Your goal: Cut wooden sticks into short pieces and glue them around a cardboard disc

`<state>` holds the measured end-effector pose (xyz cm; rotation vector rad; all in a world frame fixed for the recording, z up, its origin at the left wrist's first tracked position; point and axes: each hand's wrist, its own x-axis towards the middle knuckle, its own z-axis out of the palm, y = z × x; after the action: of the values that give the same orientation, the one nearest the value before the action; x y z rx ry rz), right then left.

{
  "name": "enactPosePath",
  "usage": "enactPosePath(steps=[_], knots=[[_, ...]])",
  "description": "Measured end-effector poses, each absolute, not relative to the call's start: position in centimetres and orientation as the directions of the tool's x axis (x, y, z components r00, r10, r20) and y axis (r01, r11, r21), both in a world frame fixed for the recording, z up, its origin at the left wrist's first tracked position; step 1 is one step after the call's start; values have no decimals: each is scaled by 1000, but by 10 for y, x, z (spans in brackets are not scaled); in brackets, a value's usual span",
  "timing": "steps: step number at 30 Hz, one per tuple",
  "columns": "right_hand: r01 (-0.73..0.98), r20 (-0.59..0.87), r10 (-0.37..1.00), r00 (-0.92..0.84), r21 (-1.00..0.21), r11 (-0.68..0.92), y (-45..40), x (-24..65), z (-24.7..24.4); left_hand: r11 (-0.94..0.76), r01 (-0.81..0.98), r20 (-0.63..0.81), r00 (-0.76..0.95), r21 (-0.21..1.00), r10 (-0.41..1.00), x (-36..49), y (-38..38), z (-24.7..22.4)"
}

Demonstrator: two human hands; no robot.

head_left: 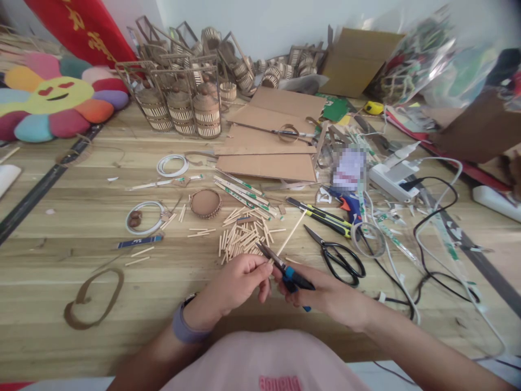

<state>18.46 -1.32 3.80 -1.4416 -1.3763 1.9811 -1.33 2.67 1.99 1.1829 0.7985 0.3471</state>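
Note:
My left hand [242, 279] is closed, pinching the near end of a thin wooden stick [292, 233] that slants up to the right. In my right hand [325, 296] is a pair of shears [299, 278] with black and blue handles. Their blades lie across the stick close to my left fingertips; whether they touch it I cannot tell. Just beyond my hands is a pile of short cut sticks [240, 241]. Behind the pile sits a shallow round brown piece [205, 203] with a braided-looking rim. Black-handled scissors [340, 255] rest to the right of my right hand.
Cutter knives [321, 216], a blue glue gun [350, 205] and a power strip [394, 179] with trailing cables occupy the right. Cardboard sheets [264, 165] lie at mid-table. Small stick-sided lanterns [183, 111] stand behind, left of a cardboard box [358, 60]. White coils [172, 165] lie left.

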Motion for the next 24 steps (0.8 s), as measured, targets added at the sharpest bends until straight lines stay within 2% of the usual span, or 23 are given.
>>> enactPosePath(steps=[6,11,16,19,21,22,24], knots=[[359,-469,785,-406,-871,-335,-16,180,40,324,210,-376,679,923,631,-13,25,18],[399,-417,827,-376,-879,-261,-15,178,42,362,196,-394,673,911,627,-12,24,17],[207,-439,803,-404,-898,-387,-18,183,36,341,122,-333,658,932,675,-15,28,23],[44,-428,851,-305,-899,-436,-26,186,27,269,98,-271,615,958,740,-20,32,25],[22,-350,919,-179,-936,-352,-29,187,23,224,144,-266,565,964,781,-21,33,24],[67,-270,956,-113,-962,-264,-29,186,23,204,191,-277,546,960,790,-21,33,24],[276,-40,999,-21,-961,-33,-24,185,24,156,313,-310,539,937,783,-20,32,23]])
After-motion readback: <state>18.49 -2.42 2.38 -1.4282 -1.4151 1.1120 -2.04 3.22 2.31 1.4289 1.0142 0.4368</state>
